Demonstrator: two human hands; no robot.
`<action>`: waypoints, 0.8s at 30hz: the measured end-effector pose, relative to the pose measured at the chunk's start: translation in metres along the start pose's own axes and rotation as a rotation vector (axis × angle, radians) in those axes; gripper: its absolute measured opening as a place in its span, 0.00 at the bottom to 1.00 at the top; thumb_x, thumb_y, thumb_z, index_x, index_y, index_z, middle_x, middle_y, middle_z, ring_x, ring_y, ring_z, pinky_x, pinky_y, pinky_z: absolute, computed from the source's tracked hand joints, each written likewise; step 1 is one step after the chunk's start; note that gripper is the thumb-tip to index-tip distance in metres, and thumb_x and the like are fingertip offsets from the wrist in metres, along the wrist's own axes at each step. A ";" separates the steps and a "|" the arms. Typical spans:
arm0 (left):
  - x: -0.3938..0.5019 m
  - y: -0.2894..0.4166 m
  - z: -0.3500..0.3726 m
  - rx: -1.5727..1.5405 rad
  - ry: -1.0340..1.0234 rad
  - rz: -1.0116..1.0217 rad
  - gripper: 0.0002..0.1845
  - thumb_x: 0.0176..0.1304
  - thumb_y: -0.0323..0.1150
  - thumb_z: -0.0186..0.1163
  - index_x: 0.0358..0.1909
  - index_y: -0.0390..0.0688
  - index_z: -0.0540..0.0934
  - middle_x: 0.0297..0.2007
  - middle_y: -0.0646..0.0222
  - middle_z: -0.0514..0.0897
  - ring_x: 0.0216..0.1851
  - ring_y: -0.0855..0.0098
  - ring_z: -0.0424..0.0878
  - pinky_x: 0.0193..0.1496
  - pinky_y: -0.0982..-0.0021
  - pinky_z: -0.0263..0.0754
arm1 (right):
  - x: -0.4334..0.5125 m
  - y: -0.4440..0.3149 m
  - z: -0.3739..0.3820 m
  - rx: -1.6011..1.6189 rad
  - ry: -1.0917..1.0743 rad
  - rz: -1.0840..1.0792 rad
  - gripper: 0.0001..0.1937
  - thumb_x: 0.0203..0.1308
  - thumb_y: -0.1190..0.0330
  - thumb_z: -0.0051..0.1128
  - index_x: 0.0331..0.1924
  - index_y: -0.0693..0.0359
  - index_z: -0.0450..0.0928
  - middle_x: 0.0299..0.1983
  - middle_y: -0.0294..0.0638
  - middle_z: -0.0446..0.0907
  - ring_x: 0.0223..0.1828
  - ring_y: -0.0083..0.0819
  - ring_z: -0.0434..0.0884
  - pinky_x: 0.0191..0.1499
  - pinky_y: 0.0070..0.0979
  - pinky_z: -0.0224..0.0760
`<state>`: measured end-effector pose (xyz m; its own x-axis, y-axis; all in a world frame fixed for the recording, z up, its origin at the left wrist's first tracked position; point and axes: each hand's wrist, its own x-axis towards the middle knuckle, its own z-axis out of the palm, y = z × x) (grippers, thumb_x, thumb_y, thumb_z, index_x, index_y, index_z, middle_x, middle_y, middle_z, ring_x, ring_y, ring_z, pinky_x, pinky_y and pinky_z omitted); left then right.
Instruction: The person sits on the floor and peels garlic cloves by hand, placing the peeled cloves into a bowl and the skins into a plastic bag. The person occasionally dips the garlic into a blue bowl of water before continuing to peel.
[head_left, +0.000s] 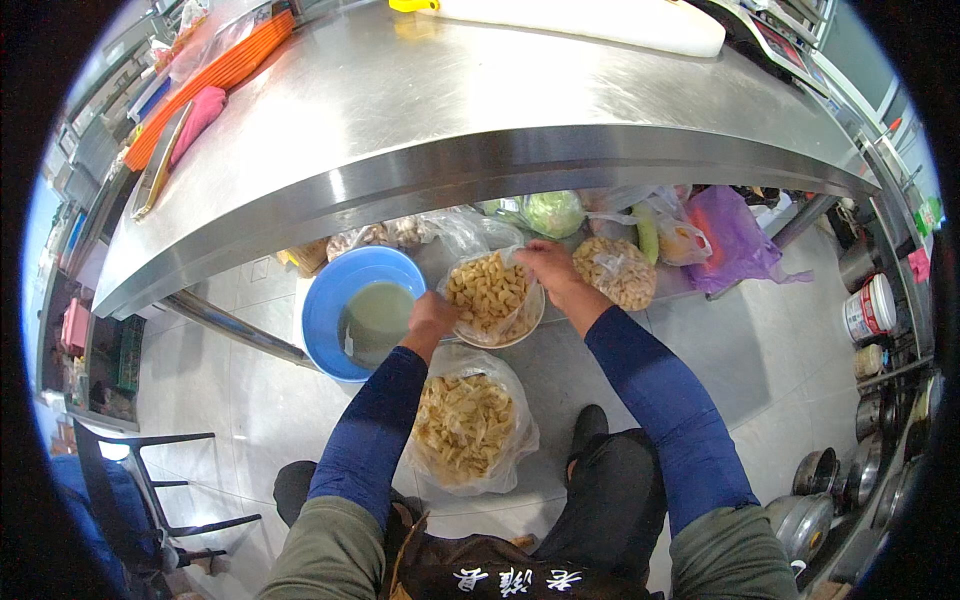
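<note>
A clear plastic bag (466, 330) of pale yellow chunks (489, 289), perhaps cut vegetable, sits in a light-coloured bowl (536, 319) below the counter. My left hand (433, 316) grips the bag's left edge, beside the rim of a blue plastic tub (319, 319). On the opposite side, my right hand (549, 264) pinches the bag's upper right edge. Cloudy liquid (379, 319) fills the bottom of the tub. Between my feet stands a larger clear bag (525, 442) holding pale yellow flat pieces (465, 427). The fingertips of both hands are partly hidden.
A stainless steel counter (480, 90) overhangs the work, bearing a white cutting board (600, 26). Underneath lie another bag of pale pieces (615, 277), a cabbage (553, 214) and a purple bag (724, 236). A black chair (142, 487) stands left; metal pots (806, 517) sit right.
</note>
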<state>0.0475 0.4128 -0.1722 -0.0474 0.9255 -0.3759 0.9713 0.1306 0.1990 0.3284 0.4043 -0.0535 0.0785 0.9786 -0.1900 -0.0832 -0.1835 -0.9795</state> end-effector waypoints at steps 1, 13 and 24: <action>0.002 0.006 0.003 0.017 -0.017 0.012 0.20 0.63 0.45 0.68 0.49 0.41 0.89 0.53 0.52 0.89 0.57 0.51 0.87 0.59 0.56 0.84 | 0.000 0.002 -0.009 0.026 -0.011 0.024 0.10 0.58 0.66 0.71 0.37 0.62 0.83 0.28 0.32 0.81 0.29 0.24 0.78 0.32 0.28 0.69; 0.009 0.014 -0.053 0.719 0.309 0.435 0.18 0.69 0.46 0.65 0.45 0.41 0.87 0.49 0.61 0.89 0.52 0.55 0.87 0.52 0.56 0.82 | 0.003 0.007 -0.025 -0.032 0.023 -0.062 0.11 0.57 0.62 0.69 0.33 0.63 0.86 0.25 0.35 0.83 0.27 0.28 0.81 0.31 0.31 0.72; -0.021 0.042 -0.047 0.116 0.075 0.162 0.17 0.64 0.40 0.65 0.50 0.41 0.89 0.55 0.52 0.89 0.56 0.50 0.87 0.58 0.54 0.84 | -0.018 0.035 -0.046 -0.123 0.266 0.032 0.06 0.59 0.70 0.70 0.32 0.61 0.83 0.25 0.34 0.81 0.25 0.26 0.77 0.28 0.28 0.67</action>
<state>0.0787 0.4155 -0.1136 0.0986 0.9555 -0.2780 0.9877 -0.0599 0.1443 0.3696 0.3762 -0.0871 0.3367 0.9165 -0.2162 0.0299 -0.2399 -0.9703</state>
